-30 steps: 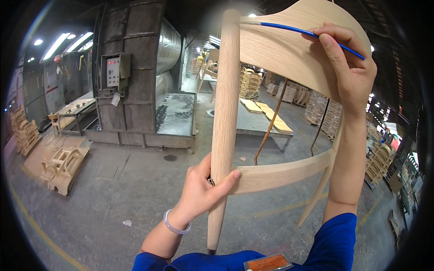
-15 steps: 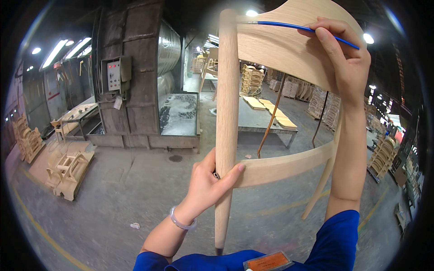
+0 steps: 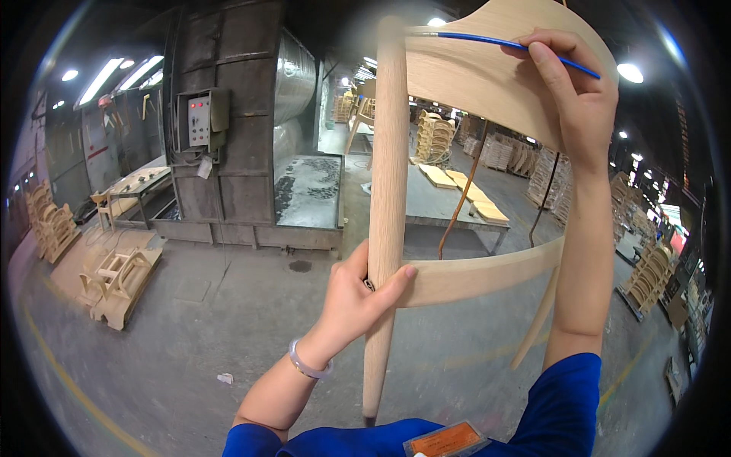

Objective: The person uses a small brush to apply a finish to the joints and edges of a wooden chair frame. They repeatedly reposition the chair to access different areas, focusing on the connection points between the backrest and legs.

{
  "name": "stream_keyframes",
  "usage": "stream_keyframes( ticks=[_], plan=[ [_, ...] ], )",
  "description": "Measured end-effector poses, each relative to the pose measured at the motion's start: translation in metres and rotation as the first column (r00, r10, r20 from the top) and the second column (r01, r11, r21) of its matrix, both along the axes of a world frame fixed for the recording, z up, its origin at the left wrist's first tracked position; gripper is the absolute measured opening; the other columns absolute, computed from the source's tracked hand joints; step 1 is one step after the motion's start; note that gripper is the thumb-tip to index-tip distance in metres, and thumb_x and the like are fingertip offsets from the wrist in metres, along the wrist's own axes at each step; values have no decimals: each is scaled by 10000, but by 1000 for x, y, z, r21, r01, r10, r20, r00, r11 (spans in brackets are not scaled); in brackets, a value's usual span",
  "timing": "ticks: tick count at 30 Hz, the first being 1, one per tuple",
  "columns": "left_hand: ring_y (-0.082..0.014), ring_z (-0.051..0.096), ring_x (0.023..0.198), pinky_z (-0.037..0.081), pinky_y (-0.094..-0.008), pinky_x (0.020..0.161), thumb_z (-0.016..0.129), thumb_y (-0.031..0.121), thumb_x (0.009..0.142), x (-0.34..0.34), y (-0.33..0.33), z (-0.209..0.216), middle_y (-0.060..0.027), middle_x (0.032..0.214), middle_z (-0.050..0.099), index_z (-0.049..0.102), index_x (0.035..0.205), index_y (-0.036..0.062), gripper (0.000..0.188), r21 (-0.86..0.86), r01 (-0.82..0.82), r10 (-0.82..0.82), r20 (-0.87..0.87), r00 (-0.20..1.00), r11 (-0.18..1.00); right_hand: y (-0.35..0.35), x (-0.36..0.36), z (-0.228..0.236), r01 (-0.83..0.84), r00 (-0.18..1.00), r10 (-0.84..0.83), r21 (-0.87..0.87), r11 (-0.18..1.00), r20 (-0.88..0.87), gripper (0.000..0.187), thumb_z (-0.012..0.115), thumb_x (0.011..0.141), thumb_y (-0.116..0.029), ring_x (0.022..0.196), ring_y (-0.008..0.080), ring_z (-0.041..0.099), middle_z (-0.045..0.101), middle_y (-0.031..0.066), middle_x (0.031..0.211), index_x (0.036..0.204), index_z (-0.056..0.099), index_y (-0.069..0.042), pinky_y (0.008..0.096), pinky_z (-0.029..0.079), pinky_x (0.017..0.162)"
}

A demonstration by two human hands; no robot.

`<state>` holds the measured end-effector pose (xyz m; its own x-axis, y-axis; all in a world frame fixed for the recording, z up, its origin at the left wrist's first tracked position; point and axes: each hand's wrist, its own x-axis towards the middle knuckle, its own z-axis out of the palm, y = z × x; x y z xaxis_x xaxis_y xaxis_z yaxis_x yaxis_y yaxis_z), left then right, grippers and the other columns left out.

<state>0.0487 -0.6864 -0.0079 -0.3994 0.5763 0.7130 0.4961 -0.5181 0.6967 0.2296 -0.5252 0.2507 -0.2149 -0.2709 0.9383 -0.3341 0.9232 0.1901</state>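
A pale, unpainted wooden chair frame stands or hangs upright in front of me, with a round leg (image 3: 390,175), a broad curved backrest (image 3: 483,72) and a cross rail (image 3: 487,280). My left hand (image 3: 354,301) is wrapped round the leg where the rail joins it, the thumb lying over the joint. Up at the right, my right hand (image 3: 579,99) pinches a thin paintbrush (image 3: 480,40) with a blue handle. The brush points left, its tip close to where the leg's blurred top meets the backrest; whether it touches the wood I cannot tell.
Behind the chair, a grey table (image 3: 426,202) carries yellowish boards. Two thin rods, one brown (image 3: 464,186), hang behind the backrest. At left stand a dark metal booth (image 3: 228,76) with a control box (image 3: 199,122) and a pallet of wooden frames (image 3: 122,278). Stacked chair parts (image 3: 647,274) stand at right.
My view has shifted slightly, so the background sits a little further right. The brush tip stays near the leg's top, and both hands keep their holds.
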Motion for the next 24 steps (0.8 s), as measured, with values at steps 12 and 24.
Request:
stream_keyframes(
  ticks=[12, 24],
  plan=[
    [-161, 710, 685, 546, -301, 599, 774, 346, 930, -12, 31, -2, -124, 774, 722, 647, 1116, -55, 459, 28, -60, 61, -37, 997, 998, 38, -17, -4, 159, 974, -121, 200, 967, -191, 163, 669, 1030, -88, 1042, 164, 705, 741, 78, 1105, 1129, 726, 28, 288, 531, 960],
    [-178, 713, 697, 547, -300, 609, 773, 363, 931, -24, 55, -4, -140, 794, 728, 643, 1123, -60, 482, 7, -82, 82, -43, 996, 997, 63, -33, -5, 3, 997, 3, 85, 996, -73, 180, 688, 1021, -106, 1029, 152, 706, 750, 80, 1088, 1135, 725, 27, 280, 536, 935]
  ],
)
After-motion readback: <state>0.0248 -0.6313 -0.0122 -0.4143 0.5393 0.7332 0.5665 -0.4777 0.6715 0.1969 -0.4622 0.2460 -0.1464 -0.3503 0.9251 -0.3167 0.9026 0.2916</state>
